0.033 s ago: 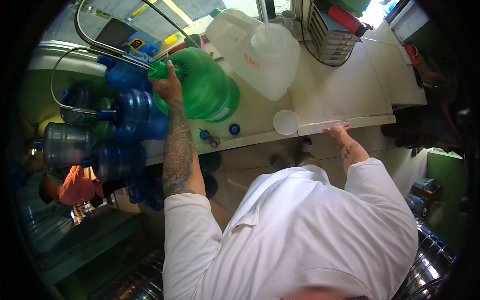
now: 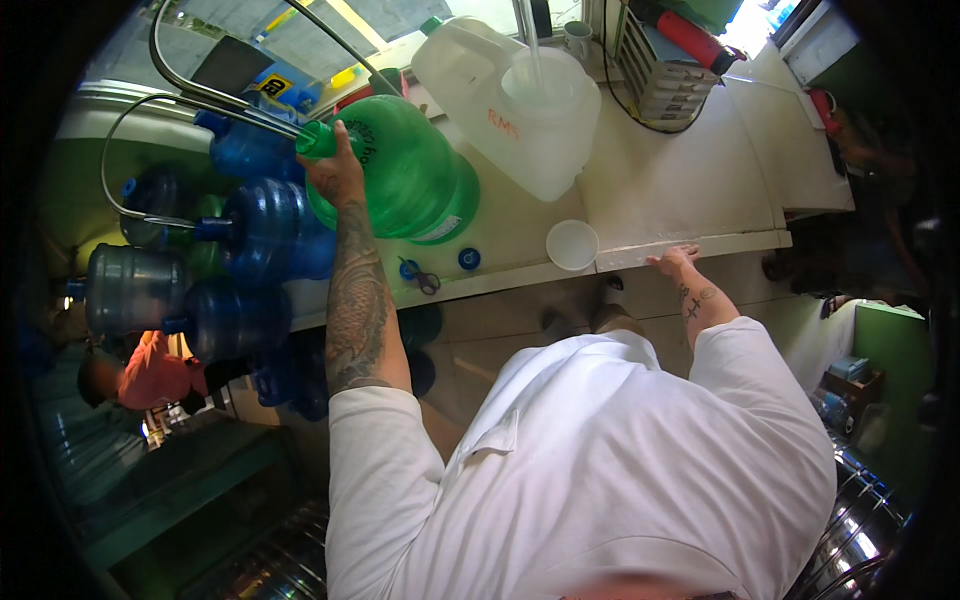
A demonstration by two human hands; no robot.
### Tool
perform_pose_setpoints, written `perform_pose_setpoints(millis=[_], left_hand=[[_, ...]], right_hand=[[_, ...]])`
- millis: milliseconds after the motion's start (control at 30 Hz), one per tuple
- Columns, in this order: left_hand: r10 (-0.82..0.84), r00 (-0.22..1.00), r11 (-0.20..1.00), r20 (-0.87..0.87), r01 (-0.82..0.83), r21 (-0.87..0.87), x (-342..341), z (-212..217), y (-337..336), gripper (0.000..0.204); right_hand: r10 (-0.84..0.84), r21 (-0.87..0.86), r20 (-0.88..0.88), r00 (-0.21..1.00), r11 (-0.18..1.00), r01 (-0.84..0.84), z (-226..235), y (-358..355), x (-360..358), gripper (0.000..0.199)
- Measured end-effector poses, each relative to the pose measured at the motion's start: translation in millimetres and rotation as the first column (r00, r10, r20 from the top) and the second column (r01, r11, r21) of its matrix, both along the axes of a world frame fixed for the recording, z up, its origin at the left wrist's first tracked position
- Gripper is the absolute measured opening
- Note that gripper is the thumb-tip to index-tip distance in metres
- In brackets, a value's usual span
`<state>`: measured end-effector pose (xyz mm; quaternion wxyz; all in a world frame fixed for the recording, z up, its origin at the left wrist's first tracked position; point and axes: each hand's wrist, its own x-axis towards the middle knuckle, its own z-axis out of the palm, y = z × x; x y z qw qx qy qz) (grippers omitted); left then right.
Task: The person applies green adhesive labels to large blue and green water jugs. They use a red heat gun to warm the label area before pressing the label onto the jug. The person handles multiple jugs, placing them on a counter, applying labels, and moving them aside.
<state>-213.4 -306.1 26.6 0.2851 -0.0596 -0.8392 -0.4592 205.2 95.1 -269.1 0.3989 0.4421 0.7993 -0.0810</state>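
My left hand (image 2: 336, 172) is closed around the neck of a large green water jug (image 2: 412, 165), which stands on the counter. A curved steel spout (image 2: 262, 116) reaches to the jug's mouth. My right hand (image 2: 677, 260) rests on the counter's front edge with its fingers stretched out, holding nothing. Beside the green jug stands a big whitish plastic container (image 2: 545, 125) with a handle and a clear tube in its opening. Between my hands, a white round bowl (image 2: 572, 245) sits at the counter's edge. Scissors (image 2: 427, 281) and blue caps (image 2: 469, 259) lie left of it.
Several blue water jugs (image 2: 270, 228) are stacked on the left, near a second thin spout (image 2: 150, 216). A white mug (image 2: 577, 38) and a grey crate (image 2: 655, 75) stand at the back of the counter (image 2: 690, 170). A person in an orange shirt (image 2: 155, 375) is at the far left.
Both my hands, the jug and the spout stay in place. A dim figure at the right edge has shifted slightly.
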Motion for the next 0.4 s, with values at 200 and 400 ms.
perform_pose_setpoints(millis=[200,400], left_hand=[[-0.014,1.0,1.0,-0.007,0.014,0.018,-5.2,-3.6,-1.8,0.062],[-0.019,1.0,1.0,0.011,0.019,0.017,-3.0,-2.1,-1.8,0.062]], right_hand=[[-0.004,0.018,0.032,0.999,1.0,0.004,-10.1,2.7,-1.2,0.113],[-0.009,0.037,0.049,0.999,0.999,0.007,-7.1,-0.4,-3.0,0.113]])
